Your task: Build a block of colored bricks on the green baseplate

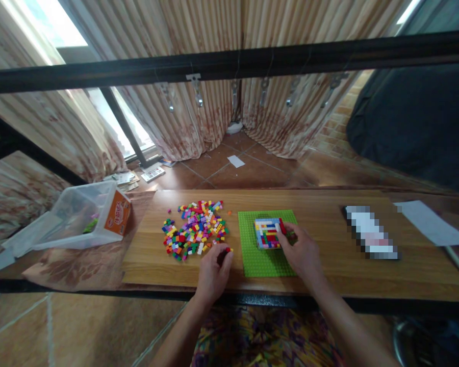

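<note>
My left hand (pixel 214 270) is closed in a pinch just in front of the loose toy bricks (pixel 197 224). A small red toy brick (pixel 228 250) shows at its fingertips, with a bit of yellow beside it. On the green baseplate (pixel 248 260) sits a multicoloured brick build (pixel 266 235) with rows of white, red, blue and yellow. My right hand (pixel 301 250) grips the right side of this build, thumb on top near a red piece at the edge. The fingers behind that side are partly hidden.
At the left stands a clear plastic box (pixel 72 242) with an orange label. A phone (pixel 371 232), blurred out, lies on the wooden board (pixel 329 275) at the right, near a white paper sheet (pixel 436 221). A black bar (pixel 229 66) crosses above the far side.
</note>
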Demonstrator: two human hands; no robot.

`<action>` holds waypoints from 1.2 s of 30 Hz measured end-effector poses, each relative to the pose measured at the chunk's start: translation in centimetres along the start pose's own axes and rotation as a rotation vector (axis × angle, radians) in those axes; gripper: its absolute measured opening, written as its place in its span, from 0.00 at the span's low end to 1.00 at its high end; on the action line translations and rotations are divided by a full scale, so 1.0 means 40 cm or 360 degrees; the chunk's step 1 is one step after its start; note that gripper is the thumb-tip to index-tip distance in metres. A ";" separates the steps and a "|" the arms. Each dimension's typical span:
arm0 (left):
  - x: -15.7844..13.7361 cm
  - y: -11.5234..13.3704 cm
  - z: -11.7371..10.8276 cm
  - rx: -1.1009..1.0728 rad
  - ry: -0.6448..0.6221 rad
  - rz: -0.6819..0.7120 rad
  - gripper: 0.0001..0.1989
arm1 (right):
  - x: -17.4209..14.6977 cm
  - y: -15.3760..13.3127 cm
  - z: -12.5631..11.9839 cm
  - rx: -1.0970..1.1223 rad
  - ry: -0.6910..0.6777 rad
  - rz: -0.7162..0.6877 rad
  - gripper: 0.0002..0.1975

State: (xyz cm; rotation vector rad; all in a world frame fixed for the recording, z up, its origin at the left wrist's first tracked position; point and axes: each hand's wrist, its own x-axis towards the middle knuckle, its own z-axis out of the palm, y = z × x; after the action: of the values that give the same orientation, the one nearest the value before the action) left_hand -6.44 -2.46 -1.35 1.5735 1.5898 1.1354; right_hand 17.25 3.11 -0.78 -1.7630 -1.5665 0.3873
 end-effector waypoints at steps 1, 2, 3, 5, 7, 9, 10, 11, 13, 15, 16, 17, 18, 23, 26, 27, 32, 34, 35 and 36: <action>0.000 -0.001 0.000 0.0002 -0.0002 -0.0002 0.07 | 0.000 0.001 0.000 0.0038 -0.0013 0.0014 0.22; 0.000 -0.001 0.000 0.0003 -0.0003 -0.0003 0.07 | 0.001 0.002 0.000 0.0079 -0.0028 0.0033 0.22; 0.000 -0.001 0.000 0.0002 -0.0005 -0.0004 0.07 | 0.000 0.004 0.000 0.0118 -0.0042 0.0051 0.21; 0.000 -0.002 0.000 0.0001 -0.0009 0.0000 0.07 | -0.001 0.008 0.002 0.0173 -0.0059 0.0072 0.21; 0.000 -0.003 0.000 0.0004 -0.0009 0.0003 0.07 | -0.002 0.011 0.005 0.0192 -0.0053 0.0079 0.21; -0.001 -0.004 -0.001 0.0009 -0.0010 0.0004 0.08 | -0.003 0.013 0.009 0.0206 -0.0046 0.0086 0.21; -0.001 -0.004 -0.001 0.0012 -0.0010 0.0005 0.08 | -0.003 0.014 0.010 0.0218 -0.0050 0.0088 0.21; -0.001 -0.004 -0.001 0.0015 -0.0011 0.0006 0.08 | -0.003 0.015 0.012 0.0229 -0.0052 0.0090 0.21; -0.001 -0.004 -0.001 0.0020 -0.0011 0.0011 0.08 | -0.002 0.019 0.015 0.0246 -0.0059 0.0095 0.21; -0.002 -0.003 -0.001 0.0024 -0.0010 0.0017 0.08 | 0.000 0.025 0.018 0.0273 -0.0064 0.0104 0.21; -0.002 -0.002 -0.001 0.0026 -0.0009 0.0018 0.08 | 0.001 0.028 0.020 0.0304 -0.0067 0.0115 0.21; -0.001 -0.002 0.000 0.0026 -0.0007 0.0019 0.08 | 0.003 0.031 0.022 0.0353 -0.0073 0.0136 0.21; -0.001 -0.002 0.000 0.0026 -0.0004 0.0019 0.08 | 0.005 0.033 0.025 0.0421 -0.0078 0.0168 0.21; 0.000 -0.006 0.003 0.0019 -0.0018 0.0019 0.08 | 0.023 0.023 0.035 0.0783 -0.0022 0.0478 0.20; -0.001 -0.008 0.002 0.0043 -0.0011 0.0023 0.08 | 0.036 0.006 0.037 0.0859 -0.0007 0.0626 0.18; -0.002 -0.008 0.002 0.0048 -0.0006 0.0029 0.08 | 0.039 0.000 0.038 0.0865 -0.0011 0.0663 0.17; -0.003 -0.007 0.001 0.0073 -0.0020 0.0056 0.08 | 0.054 -0.008 0.043 0.0843 -0.0010 0.0775 0.15; -0.002 -0.009 0.003 0.0071 -0.0010 0.0061 0.08 | 0.059 -0.001 0.041 0.0827 -0.0049 0.0764 0.15; -0.002 -0.010 0.004 0.0065 0.0000 0.0062 0.08 | 0.062 0.004 0.040 0.0829 -0.0077 0.0754 0.15; -0.002 -0.012 0.005 0.0059 0.0009 0.0063 0.08 | 0.065 0.009 0.037 0.0835 -0.0107 0.0742 0.15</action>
State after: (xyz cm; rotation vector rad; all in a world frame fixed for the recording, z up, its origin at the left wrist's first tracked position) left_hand -6.46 -2.48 -1.87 1.6337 1.5982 1.1386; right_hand 17.09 6.05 -1.43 -1.6785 -0.9548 0.9927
